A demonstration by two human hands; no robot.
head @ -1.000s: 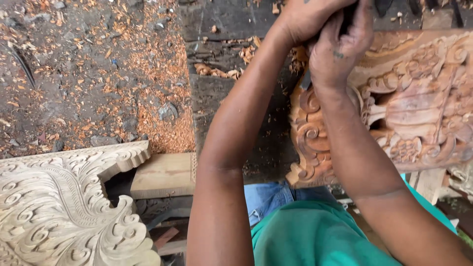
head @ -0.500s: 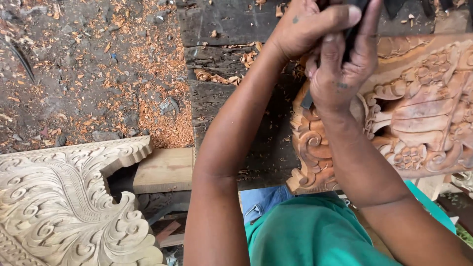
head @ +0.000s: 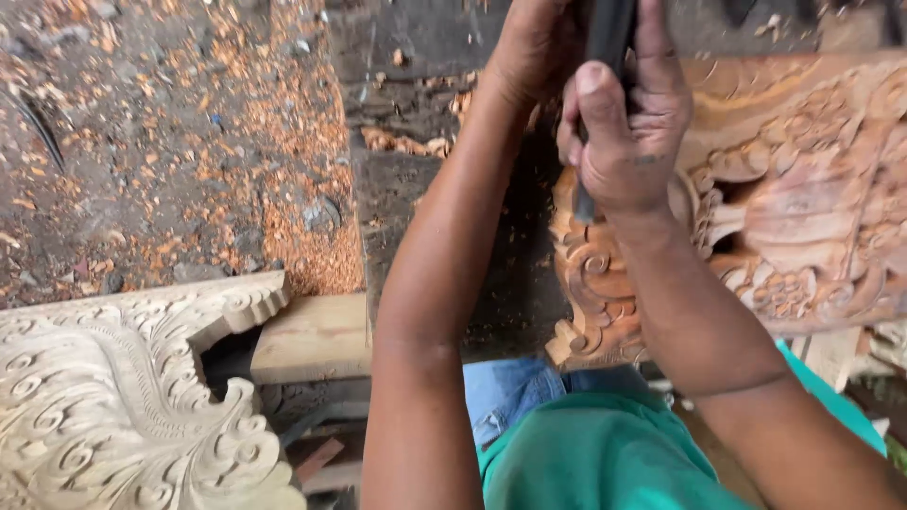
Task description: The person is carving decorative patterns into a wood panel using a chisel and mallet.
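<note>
Two bare arms reach up from the bottom of the view, over a green shirt (head: 605, 453) and a bit of blue jeans (head: 515, 392). Low on the left lies a pale carved wood panel (head: 113, 397) full of curls and swirls. Just beside it sits a plain wood block (head: 312, 335).

A little farther up, the right hand (head: 628, 142) is wrapped around a dark tool handle (head: 605, 38). Its fingers (head: 590, 99) are curled tight on the handle, and the thumb points up. The bottom end of the tool pokes out under the hand.

The left hand (head: 534, 47) is higher up, just beside the right hand, at the top edge of the view. It is closed too, but I cannot tell what it is holding, because part of it is cut off.

Both hands are over the reddish-brown carved wood panel (head: 803, 208), which stands on the right. It has scrolls along its left edge and a deep pattern in the middle.

Farther off, orange wood chips (head: 312, 217) lie all over the dirty floor (head: 142, 142) on the left. A dark plank (head: 416, 189) runs behind the arms.
</note>
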